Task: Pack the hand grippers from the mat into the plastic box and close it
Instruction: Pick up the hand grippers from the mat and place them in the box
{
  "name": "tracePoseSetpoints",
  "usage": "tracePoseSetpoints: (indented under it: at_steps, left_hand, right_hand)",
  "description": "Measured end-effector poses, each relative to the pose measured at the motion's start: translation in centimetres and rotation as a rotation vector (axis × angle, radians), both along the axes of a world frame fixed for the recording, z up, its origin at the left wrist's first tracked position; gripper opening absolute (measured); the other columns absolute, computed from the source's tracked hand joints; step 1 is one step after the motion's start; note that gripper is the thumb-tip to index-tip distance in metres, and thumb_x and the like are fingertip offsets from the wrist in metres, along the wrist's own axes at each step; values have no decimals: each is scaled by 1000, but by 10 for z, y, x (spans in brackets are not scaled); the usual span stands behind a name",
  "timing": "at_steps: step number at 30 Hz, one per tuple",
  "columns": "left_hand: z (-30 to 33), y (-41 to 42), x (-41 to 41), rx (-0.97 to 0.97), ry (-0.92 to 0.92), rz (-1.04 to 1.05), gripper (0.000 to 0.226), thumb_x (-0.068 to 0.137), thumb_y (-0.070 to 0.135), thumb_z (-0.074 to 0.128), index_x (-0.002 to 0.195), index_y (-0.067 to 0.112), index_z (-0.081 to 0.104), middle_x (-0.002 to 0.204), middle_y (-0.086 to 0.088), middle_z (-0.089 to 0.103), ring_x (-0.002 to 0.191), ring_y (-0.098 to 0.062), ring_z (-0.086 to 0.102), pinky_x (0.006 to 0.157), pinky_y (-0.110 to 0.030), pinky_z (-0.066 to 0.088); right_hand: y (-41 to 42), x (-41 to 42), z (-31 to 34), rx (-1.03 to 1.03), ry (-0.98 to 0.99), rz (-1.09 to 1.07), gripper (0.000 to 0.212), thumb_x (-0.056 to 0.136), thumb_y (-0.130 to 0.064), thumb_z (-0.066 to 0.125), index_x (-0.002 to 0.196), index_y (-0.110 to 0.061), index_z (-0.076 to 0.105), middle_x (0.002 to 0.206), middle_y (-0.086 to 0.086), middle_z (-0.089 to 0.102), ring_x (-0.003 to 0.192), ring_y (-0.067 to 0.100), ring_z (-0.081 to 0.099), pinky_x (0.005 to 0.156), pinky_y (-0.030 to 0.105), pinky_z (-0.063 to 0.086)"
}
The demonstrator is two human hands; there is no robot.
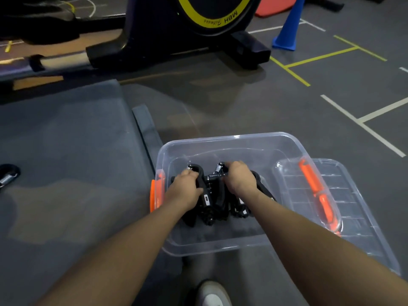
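1. Head view: a clear plastic box [238,138] is seen on a dark grey floor [287,102] marked with white and yellow lines, just beside the edge of a grey mat [66,140].
2. Black hand grippers [215,199] with metal springs are bunched inside the box; the left hand [184,189] is curled round one and the right hand [239,178] round another, fingers closed on the handles.
3. One more gripper [7,174] is left on the mat at the far left edge of the picture, well apart from the box.
4. The clear lid [344,208] lies against the box's right side, where an orange latch [313,180] shows; a second latch [152,196] is seen on the left wall.
5. Beyond, an exercise bike [187,29] with a yellow-ringed wheel, a blue cone [289,27] and a red mat [273,7] are visible.
6. A pale shoe [213,293] is seen at the bottom edge.
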State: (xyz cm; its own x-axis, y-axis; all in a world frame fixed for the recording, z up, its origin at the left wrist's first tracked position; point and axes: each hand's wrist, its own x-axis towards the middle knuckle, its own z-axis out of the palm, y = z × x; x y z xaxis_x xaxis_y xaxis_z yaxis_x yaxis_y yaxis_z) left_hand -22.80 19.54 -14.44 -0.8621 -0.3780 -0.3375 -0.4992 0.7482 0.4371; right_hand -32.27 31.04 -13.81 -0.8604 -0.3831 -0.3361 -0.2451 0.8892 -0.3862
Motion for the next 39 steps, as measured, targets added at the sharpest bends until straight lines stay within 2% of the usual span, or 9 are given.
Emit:
tracePoseSetpoints:
  at_steps: [3,5,9,14,17,23,28,34,39]
  left_hand:
    - [31,-26,7,-35,125,79,37,89,22,54,126,19,52,132,-3,49,121,-26,51,102,-40,42]
    - [50,-53,21,-48,171,117,36,87,18,55,123,18,55,127,-6,51,116,-29,55,99,-42,45]
    - [79,-115,67,-102,175,236,37,87,19,54,124,21,54,130,-5,49,118,-27,54,100,-40,45]
    - [91,-196,137,-109,180,399,37,87,20,54,124,22,54,129,-4,48,117,-26,55,99,-38,45]
    - [88,-241,188,-130,192,476,36,87,19,56,123,18,55,126,-6,50,116,-26,55,99,-39,44]
    - [70,-314,278,-142,181,656,28,87,15,53,115,14,59,123,-9,50,112,-30,55,93,-39,46]
    - [48,-359,316,-154,163,710,34,89,10,49,122,12,56,126,-8,48,117,-27,52,100,-36,42]
    - [35,-390,314,-175,197,691,34,89,14,53,123,12,54,128,-6,47,119,-25,50,100,-36,42]
    - [30,-401,306,-195,235,684,32,89,16,53,121,14,55,126,-2,49,117,-23,52,96,-37,45]
  right_hand:
    - [-35,11,34,-118,35,20,29,87,-6,55,116,-8,60,124,15,58,117,34,55,96,40,48]
    - [-64,23,56,-171,50,62,29,86,-8,57,115,-6,61,123,16,60,116,34,56,97,41,47]
    - [-133,60,89,-229,56,183,27,84,-10,60,110,-4,64,117,18,64,114,33,58,91,36,47]
    - [-229,118,105,-258,-18,298,35,86,-14,63,120,-5,61,123,16,63,118,30,58,98,35,46]
    - [-285,156,96,-260,-59,371,39,87,-15,63,124,-6,59,125,16,62,119,30,57,100,33,45]
    - [-378,224,63,-215,-84,518,32,87,-13,62,118,-6,62,122,16,63,117,30,58,99,34,47]
    - [-436,250,34,-190,-44,586,27,86,-12,61,113,-7,64,121,18,59,116,33,56,95,36,45]
    - [-477,250,14,-133,-26,621,54,89,-30,61,137,-10,44,142,11,40,133,31,35,109,38,34]
    - [-494,243,1,-68,-100,627,72,82,-38,68,141,-14,36,144,9,38,135,31,32,113,37,31]
